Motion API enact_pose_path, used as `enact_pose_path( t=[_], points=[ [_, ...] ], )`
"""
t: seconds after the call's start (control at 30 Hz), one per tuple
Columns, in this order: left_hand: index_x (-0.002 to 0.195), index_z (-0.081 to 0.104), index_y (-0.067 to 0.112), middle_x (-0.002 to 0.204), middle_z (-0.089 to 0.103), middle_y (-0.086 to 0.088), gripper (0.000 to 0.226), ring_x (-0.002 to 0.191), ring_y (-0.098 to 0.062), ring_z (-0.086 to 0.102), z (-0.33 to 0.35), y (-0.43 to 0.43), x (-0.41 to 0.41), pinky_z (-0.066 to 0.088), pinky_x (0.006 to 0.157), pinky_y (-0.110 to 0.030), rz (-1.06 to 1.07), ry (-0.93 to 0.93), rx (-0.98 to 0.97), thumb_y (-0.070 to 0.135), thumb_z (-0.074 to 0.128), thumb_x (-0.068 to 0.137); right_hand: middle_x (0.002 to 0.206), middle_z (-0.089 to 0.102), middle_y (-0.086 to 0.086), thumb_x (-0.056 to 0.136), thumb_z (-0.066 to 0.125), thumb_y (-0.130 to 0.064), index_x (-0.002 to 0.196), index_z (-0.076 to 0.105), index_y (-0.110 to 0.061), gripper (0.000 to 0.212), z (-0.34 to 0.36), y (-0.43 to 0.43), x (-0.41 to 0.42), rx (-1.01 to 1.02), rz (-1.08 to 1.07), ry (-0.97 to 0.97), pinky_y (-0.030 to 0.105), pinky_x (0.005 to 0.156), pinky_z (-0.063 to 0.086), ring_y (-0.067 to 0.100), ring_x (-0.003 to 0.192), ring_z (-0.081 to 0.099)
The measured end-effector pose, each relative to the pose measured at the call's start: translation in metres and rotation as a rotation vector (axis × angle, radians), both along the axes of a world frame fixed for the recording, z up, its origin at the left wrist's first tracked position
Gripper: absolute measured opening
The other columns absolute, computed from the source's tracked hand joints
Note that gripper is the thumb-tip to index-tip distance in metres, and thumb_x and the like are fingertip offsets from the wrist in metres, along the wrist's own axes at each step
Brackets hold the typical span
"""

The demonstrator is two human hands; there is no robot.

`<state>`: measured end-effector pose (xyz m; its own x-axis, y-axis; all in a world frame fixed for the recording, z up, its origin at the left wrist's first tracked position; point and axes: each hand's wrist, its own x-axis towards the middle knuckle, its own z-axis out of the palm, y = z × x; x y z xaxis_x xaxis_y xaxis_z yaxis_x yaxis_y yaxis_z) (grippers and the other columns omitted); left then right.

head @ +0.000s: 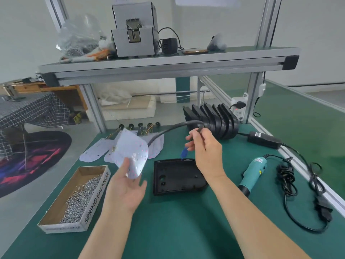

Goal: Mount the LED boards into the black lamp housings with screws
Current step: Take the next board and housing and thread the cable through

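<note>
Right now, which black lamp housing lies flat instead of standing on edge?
The lone housing on the green mat near the right hand: it lies flat, open side up. The others stand on edge in a row behind.

We hold one white board [133,152] tilted up in the left hand [125,189] — its black cable [168,130] arcs over to the right hand [205,152], which pinches the end. More boards [93,152] lie flat beyond it. One housing [177,176] lies open side up; more housings [214,122] stand on edge in a row. Loose screws [82,195] lie heaped in a box [97,193].
</note>
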<state>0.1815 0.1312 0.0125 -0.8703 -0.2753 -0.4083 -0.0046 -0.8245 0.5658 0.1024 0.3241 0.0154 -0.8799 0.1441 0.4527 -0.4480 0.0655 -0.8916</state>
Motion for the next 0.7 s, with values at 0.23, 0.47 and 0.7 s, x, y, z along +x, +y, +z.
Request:
enact_pose_path(
  t=[0.23,0.47,0.7],
  points=[
    [0.098,0.062,0.027,0.137,0.058,-0.019,0.007,0.124,-0.038,0.053,-0.034,0.007,0.015,0.022,0.112,-0.066,-0.112,-0.129,0.174,0.033,0.061,0.095,0.085,0.073,0.008,0.105,0.044,-0.008,0.089,0.061,-0.008,0.024,-0.032,-0.022,-0.010,-0.090,0.181,-0.256,0.033,0.076,0.061,0.020,0.073,0.075],
    [0.112,0.057,0.014,0.133,0.056,-0.033,0.017,0.125,-0.056,0.050,-0.037,0.009,0.017,0.028,0.103,-0.078,-0.128,-0.038,0.272,0.027,0.053,0.102,0.093,0.072,0.014,0.106,0.043,-0.005,0.095,0.065,0.003,0.025,-0.044,-0.039,-0.004,0.036,0.354,-0.362,0.037,0.083,0.061,0.026,0.084,0.073],
    [0.110,0.057,0.007,0.107,0.067,-0.037,0.023,0.103,-0.057,0.064,-0.030,0.014,0.011,0.053,0.070,-0.072,-0.096,-0.040,0.268,0.028,0.056,0.100,0.103,0.072,0.003,0.099,0.056,-0.015,0.094,0.073,-0.009,0.019,-0.023,-0.031,-0.013,0.721,0.328,-0.130,0.037,0.090,0.052,0.022,0.098,0.066]
  ],
)
